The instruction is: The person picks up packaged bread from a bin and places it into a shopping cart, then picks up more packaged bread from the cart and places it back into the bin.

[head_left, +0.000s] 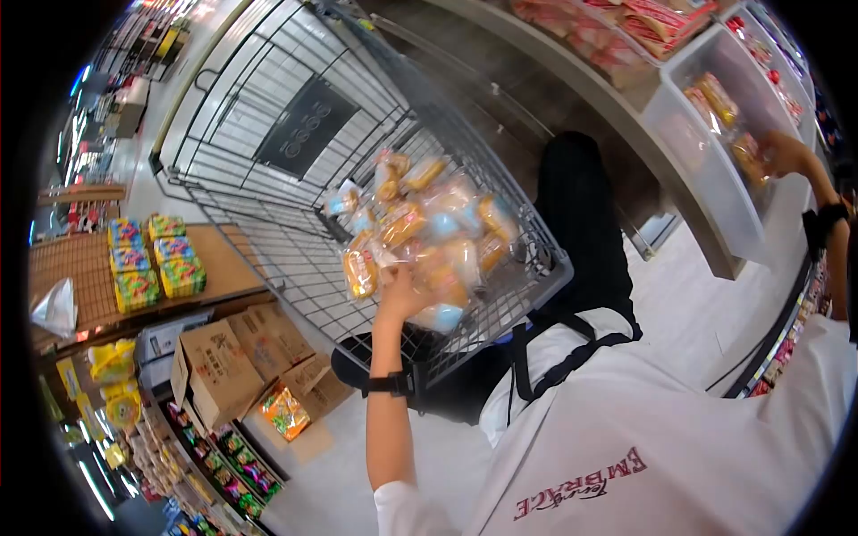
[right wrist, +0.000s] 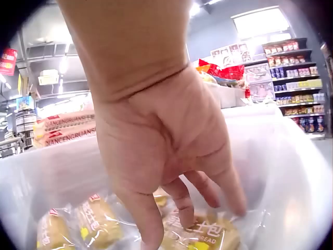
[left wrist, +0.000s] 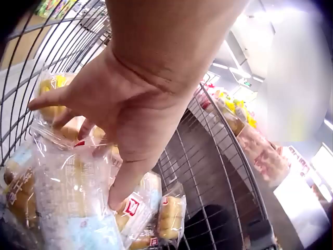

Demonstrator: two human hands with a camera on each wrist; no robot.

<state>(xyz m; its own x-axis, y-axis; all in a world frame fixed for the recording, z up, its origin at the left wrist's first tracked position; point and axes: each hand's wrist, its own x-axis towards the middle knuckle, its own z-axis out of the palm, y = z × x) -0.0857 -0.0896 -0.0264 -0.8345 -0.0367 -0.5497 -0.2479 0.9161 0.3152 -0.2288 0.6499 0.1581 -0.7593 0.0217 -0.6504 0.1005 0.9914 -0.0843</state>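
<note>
My left hand [head_left: 402,293] reaches into the shopping cart [head_left: 268,228], over a heap of clear-wrapped bread packs [head_left: 400,223]. In the left wrist view its fingers are spread among the wrappers, the thumb apart, beside a pale blue and white bread pack [left wrist: 78,192]. On the other side, my right hand [head_left: 786,154] is down in a translucent plastic bin [head_left: 684,134]. Its thumb and fingers come down around a yellow-brown bread pack [right wrist: 200,235], whose upper part the fingers cover. More bread packs [right wrist: 99,224] lie at the bin's left in the right wrist view.
Red and white packages [head_left: 657,25] fill the neighbouring bin. A grey shelf edge [head_left: 661,170] runs between the cart and my right arm. Left of the cart are cardboard boxes [head_left: 228,362] and a display table [head_left: 214,255] with colourful packs [head_left: 179,259].
</note>
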